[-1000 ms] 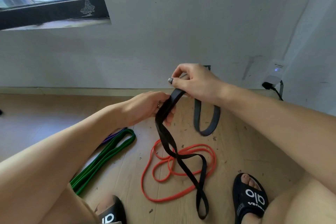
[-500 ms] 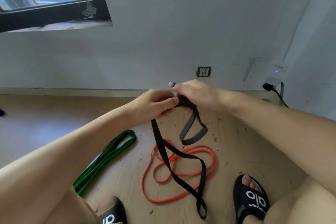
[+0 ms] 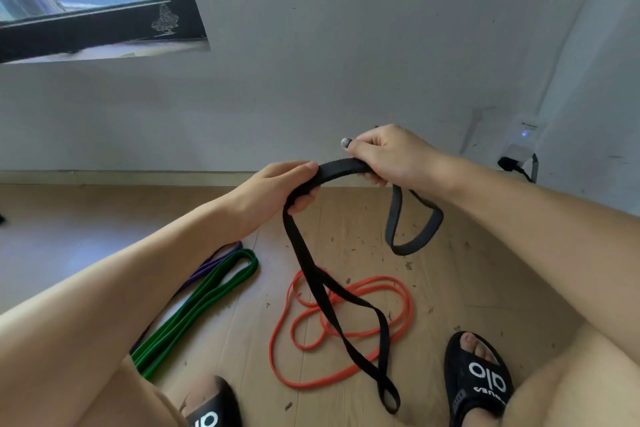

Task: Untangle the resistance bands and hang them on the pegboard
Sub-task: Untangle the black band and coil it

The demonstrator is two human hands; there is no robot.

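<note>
We hold black band (image 3: 341, 168) in both hands above wooden floor (image 3: 450, 288). Our left hand (image 3: 273, 194) curls fingers round band at 9 o'clock end of short arched stretch; our right hand (image 3: 388, 156) grips 3 o'clock end. Long twisted loop hangs from left hand toward 6 o'clock, crossing over orange band (image 3: 346, 329) on floor. Short loop hangs below right hand. Green band (image 3: 201, 305) lies at 8 o'clock, purple band (image 3: 214, 262) just beside it.
</note>
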